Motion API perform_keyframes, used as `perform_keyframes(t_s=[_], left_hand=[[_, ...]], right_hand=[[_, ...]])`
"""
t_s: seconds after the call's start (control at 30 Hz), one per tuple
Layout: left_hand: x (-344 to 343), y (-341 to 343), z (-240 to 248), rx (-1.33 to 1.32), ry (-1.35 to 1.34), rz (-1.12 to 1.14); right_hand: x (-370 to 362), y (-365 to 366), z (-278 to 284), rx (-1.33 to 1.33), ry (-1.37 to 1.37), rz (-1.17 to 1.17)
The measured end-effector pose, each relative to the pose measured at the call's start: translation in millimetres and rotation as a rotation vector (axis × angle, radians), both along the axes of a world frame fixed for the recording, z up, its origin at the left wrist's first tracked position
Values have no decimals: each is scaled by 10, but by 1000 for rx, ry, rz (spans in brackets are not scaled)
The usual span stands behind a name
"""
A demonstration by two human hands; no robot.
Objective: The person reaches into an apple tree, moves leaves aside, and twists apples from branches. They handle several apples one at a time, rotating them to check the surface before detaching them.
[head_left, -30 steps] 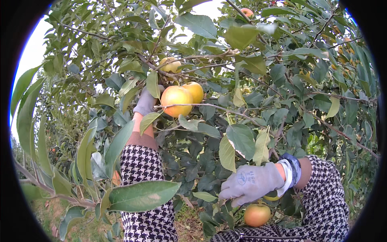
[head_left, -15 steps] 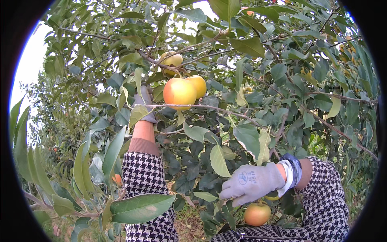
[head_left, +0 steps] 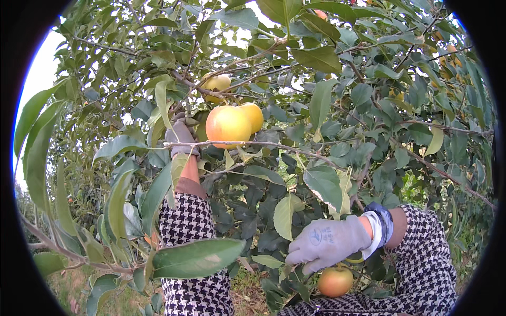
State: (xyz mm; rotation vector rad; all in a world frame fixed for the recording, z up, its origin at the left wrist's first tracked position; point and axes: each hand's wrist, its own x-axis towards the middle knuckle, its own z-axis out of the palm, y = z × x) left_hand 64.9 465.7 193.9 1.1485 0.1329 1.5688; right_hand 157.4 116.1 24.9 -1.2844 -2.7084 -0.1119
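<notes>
Two yellow-red apples hang touching in the upper middle, the front apple (head_left: 229, 126) partly covering the rear apple (head_left: 254, 117). Another yellow apple (head_left: 215, 87) sits above them behind twigs. My left hand (head_left: 183, 136), in a grey glove, is raised just left of the front apple; its fingers look curled, and leaves and a thin branch (head_left: 269, 144) hide what they hold, if anything. Lower right, my right hand (head_left: 329, 241), also gloved, has its fingers bent together, their contents hidden. Just below it hangs an orange-red apple (head_left: 335, 281), with part of a yellow-green one behind the wrist.
Long leaves on a near branch (head_left: 84, 259) cross the lower left, one large leaf (head_left: 197, 258) overlapping my left sleeve. Dense apple foliage fills the middle and right. A bare branch (head_left: 440, 168) slants down at the right. Grass shows underneath.
The apple pair and nearby twigs have shifted slightly left in view. The near leaves at left have swung and spread. My left hand sits slightly left and lower; the right hand has barely moved.
</notes>
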Motion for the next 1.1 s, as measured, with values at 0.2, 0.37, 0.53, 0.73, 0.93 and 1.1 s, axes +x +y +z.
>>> perform_keyframes(t_s=[0.2, 0.37, 0.53, 0.73, 0.93, 1.1], left_hand=[[-303, 458, 72, 311, 631, 594], [-56, -9, 91, 188, 135, -47], [-240, -44, 277, 407, -29, 249], [-285, -389, 203, 388, -168, 252], [0, 68, 207, 274, 38, -391], [297, 605, 344, 597, -8, -254]], right_hand=[[-68, 23, 17, 24, -17, 34], [-9, 23, -15, 3, -30, -9], [-93, 67, 20, 49, -17, 54], [-78, 13, 28, 32, 6, 50], [-73, 11, 41, 3, -28, 27], [-110, 18, 46, 13, -38, 40]])
